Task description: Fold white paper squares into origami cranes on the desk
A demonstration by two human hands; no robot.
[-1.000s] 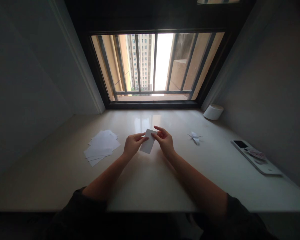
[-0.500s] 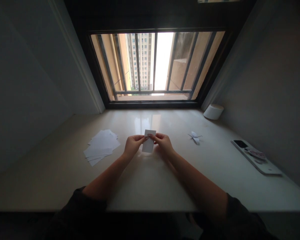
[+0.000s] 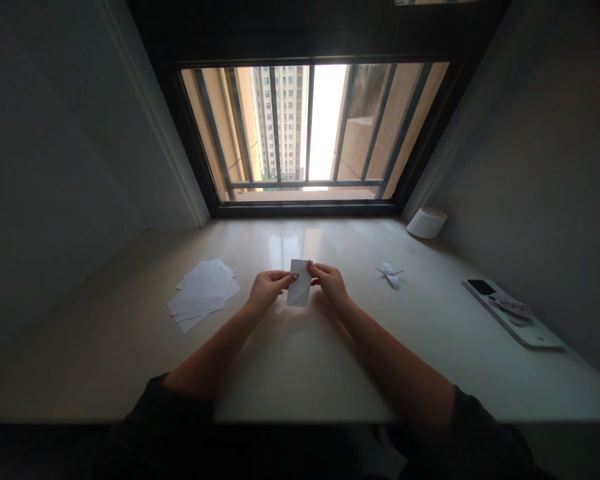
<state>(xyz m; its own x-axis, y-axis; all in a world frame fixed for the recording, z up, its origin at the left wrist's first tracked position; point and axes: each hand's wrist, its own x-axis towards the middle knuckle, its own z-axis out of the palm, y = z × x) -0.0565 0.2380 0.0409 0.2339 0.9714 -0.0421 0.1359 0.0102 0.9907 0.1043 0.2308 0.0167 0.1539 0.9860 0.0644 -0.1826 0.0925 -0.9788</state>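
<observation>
A narrow white paper strip [image 3: 299, 288] is held upright above the middle of the pale counter. My left hand [image 3: 270, 288] pinches its left edge, thumb lying on the front face. At the upper right edge, my right hand [image 3: 329, 280] grips the same paper between thumb and fingers. Faint diagonal lines show on the paper's face. To the left lies a loose pile of white paper sheets [image 3: 203, 290]. A small folded white paper piece [image 3: 390, 273] with thin pointed ends rests to the right of my hands.
On the far right of the counter [image 3: 280, 387] lies a phone [image 3: 513, 313] with a round attachment on its back. A white cylindrical object [image 3: 427, 223] stands in the back right corner. Behind the counter is a barred window [image 3: 307, 207]; walls rise on both sides.
My right thumb has moved from the middle of the paper to its upper right edge. The paper has shifted slightly right, and more of its front face shows.
</observation>
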